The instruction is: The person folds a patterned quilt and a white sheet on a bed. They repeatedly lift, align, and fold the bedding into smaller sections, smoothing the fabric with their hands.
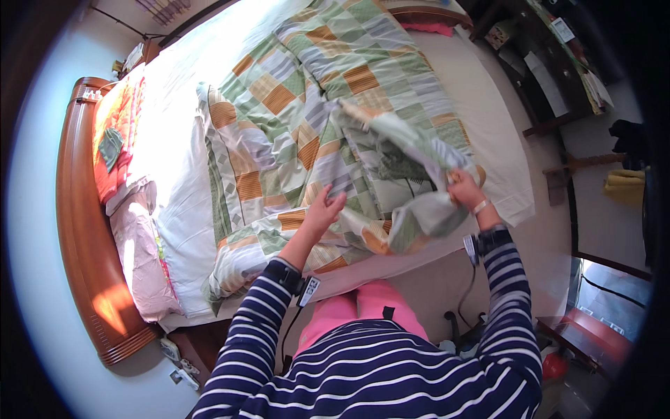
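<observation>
A patchwork quilt cover [272, 131] in green, orange, grey and white lies rumpled over a bed with a white sheet [178, 230]. My right hand [465, 189] grips a bunched edge of the cover at the bed's near right side, and the raised cloth there is blurred. Just above the cover, left of that raised part, my left hand [325, 209] has its fingers apart and holds nothing. Between the hands the cloth forms an open fold with a darker green inside.
A wooden headboard [84, 220] stands at the left, beside a pink pillow [137, 251] and folded orange-red bedding [112, 157]. Dark shelves [565, 78] with papers are at the upper right. A reddish-brown low table [591, 335] stands at the lower right.
</observation>
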Demonstrator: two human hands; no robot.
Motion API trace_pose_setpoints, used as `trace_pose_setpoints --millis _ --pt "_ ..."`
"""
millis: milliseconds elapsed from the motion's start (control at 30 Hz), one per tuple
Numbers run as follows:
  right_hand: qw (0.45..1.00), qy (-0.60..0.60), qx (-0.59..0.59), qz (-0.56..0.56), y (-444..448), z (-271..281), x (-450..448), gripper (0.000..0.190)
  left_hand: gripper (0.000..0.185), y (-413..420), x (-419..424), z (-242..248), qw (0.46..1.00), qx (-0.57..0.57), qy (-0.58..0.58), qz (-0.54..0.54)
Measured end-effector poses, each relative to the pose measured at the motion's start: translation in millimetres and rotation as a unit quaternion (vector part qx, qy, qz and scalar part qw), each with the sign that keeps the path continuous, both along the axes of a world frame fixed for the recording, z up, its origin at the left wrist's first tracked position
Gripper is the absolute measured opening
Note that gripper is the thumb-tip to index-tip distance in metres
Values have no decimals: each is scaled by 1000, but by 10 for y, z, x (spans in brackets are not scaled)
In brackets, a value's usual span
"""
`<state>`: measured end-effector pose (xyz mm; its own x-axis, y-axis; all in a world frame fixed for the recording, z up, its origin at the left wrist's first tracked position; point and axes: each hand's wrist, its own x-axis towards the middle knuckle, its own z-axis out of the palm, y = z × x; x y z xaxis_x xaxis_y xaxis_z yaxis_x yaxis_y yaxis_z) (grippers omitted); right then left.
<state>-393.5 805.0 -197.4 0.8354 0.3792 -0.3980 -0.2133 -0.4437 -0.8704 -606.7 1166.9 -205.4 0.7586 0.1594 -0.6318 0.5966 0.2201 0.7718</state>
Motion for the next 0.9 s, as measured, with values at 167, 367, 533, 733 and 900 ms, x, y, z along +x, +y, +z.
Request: trace_pose_setpoints --millis 167,367,533,733,900 --pt "988 100 -40 112 -1027 506 -1360 36 83 -304 449 30 920 -325 -67 209" --pt "984 82 -153 26 -1581 276 -2206 34 39 -890 435 446 947 -254 -145 131" --pt "969 -70 -158 178 -1570 541 -2121 102 44 -1621 555 973 943 -270 -189 44" --pt "976 -79 204 4 -1844 1420 -1327 118 69 -3398 789 1268 934 -132 -302 -139" --pt "975 52 217 -15 -2795 1662 -723 105 65 -4441 993 1323 933 -163 -263 -181"
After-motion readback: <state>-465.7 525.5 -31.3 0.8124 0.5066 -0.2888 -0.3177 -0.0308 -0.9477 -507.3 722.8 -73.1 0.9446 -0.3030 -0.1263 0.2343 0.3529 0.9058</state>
